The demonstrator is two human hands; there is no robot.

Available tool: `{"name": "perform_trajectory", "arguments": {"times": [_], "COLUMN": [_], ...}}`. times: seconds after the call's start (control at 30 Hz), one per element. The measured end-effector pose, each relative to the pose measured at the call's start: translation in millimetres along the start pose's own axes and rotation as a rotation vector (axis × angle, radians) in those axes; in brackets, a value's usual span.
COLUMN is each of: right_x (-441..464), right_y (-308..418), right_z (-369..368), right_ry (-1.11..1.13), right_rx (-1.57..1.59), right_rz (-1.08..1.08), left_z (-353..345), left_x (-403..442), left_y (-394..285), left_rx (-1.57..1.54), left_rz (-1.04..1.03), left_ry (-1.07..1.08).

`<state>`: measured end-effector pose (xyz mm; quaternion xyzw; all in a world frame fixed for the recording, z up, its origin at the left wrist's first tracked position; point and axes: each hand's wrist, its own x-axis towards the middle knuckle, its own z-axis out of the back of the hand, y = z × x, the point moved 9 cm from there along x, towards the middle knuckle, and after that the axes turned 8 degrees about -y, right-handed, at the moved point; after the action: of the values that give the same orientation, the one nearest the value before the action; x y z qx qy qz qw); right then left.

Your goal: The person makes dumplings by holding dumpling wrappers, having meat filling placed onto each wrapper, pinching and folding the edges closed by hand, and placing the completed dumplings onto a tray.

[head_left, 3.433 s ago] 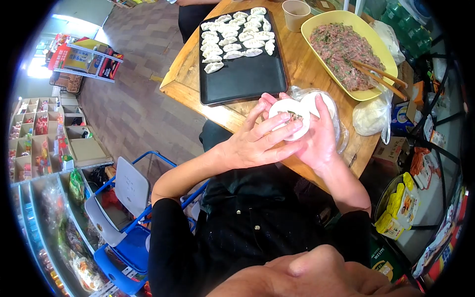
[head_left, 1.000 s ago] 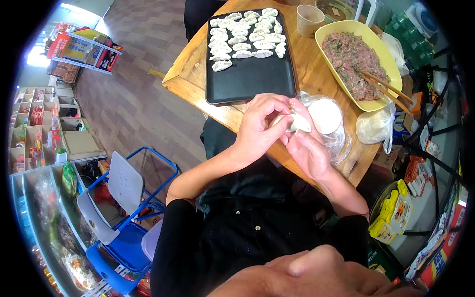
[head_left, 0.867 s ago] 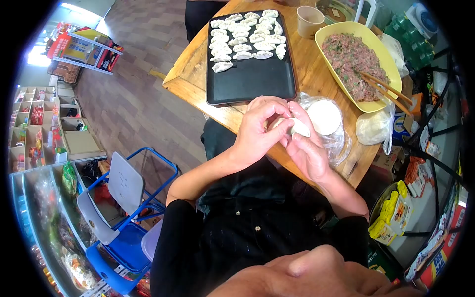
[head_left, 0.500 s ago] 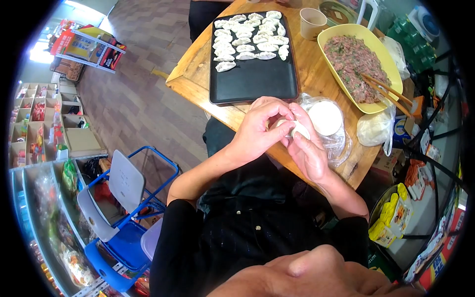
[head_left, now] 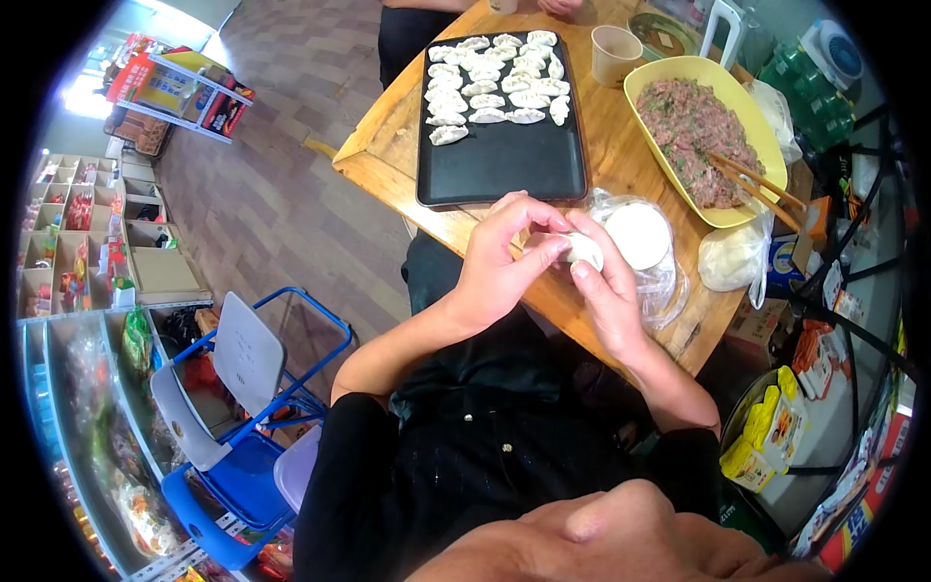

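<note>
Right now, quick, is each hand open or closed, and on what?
Left hand: closed, pinching a dumpling.
Right hand: closed on the same dumpling.

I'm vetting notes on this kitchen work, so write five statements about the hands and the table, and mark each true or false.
1. The left hand and the right hand both hold one piece of white dough. True.
2. Dumplings cover the whole black tray. False: they take up its far part, and the part nearer the hands is bare.
3. A round white wrapper lies on clear plastic. True.
4. The chopsticks lie on the tray. False: they rest in the yellow bowl, with their tips in the meat filling.
5. A paper cup stands on the wooden table. True.
</note>
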<state>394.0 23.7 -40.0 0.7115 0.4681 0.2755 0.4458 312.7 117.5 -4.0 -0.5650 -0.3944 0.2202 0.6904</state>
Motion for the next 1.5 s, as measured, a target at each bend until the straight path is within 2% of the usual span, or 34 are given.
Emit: {"name": "perform_trajectory", "arguments": {"times": [0.07, 0.2, 0.27, 0.3, 0.37, 0.5, 0.57, 0.8, 1.03, 1.17, 1.23, 1.37, 1.43, 1.5], "right_x": [2.6, 3.3, 4.0, 3.8, 3.6, 3.1, 4.0, 4.0, 6.6, 11.5, 12.3, 10.5, 9.5, 9.2], "right_y": [12.6, 16.3, 23.7, 22.6, 20.0, 13.4, 18.0, 15.3, 17.3, 11.7, 4.5, 5.2, 9.2, 12.6], "right_z": [1.7, 9.8, 6.6, 5.5, 8.0, 23.0, 30.1, 32.6, 26.2, 19.2, 17.6, 19.5, 17.7, 17.0], "right_ry": [-0.015, -0.051, -0.035, -0.032, -0.079, -0.165, -0.268, -0.262, -0.186, -0.157, -0.102, -0.103, -0.116, -0.126], "right_rx": [-0.253, -0.462, -0.547, -0.547, -0.414, -0.366, -0.086, -0.027, -0.028, -0.013, -0.227, -0.278, -0.282, -0.289], "right_rz": [0.126, 0.132, 0.213, 0.213, 0.202, 0.164, 0.196, 0.243, 0.257, 0.172, 0.126, 0.147, 0.152, 0.163], "left_z": [2.6, 2.9, 2.8, 1.5, 0.2, 7.3, 3.3, 8.3, 12.3, 10.5, 13.2, 16.8, 16.5, 20.3], "left_x": [-0.3, -2.8, -4.3, -6.1, -8.8, -3.7, -4.5, -6.2, -6.9, -7.4, -10.1, -10.9, -13.1, -10.9], "left_y": [-18.3, -21.3, -14.0, -14.4, -4.3, -13.7, 0.1, -8.4, -11.5, -15.7, -27.0, -36.7, -39.3, -36.1], "left_rx": [0.177, 0.179, 0.052, 0.053, -0.102, -0.055, -0.049, 0.03, 0.085, 0.171, 0.277, 0.349, 0.33, 0.24], "left_rz": [-0.179, -0.193, -0.115, -0.116, 0.022, -0.054, 0.035, -0.082, -0.184, -0.234, -0.399, -0.5, -0.484, -0.34], "left_ry": [-0.019, -0.029, -0.046, -0.049, -0.053, -0.088, -0.011, -0.074, -0.148, -0.104, -0.147, -0.165, -0.156, -0.188]}}
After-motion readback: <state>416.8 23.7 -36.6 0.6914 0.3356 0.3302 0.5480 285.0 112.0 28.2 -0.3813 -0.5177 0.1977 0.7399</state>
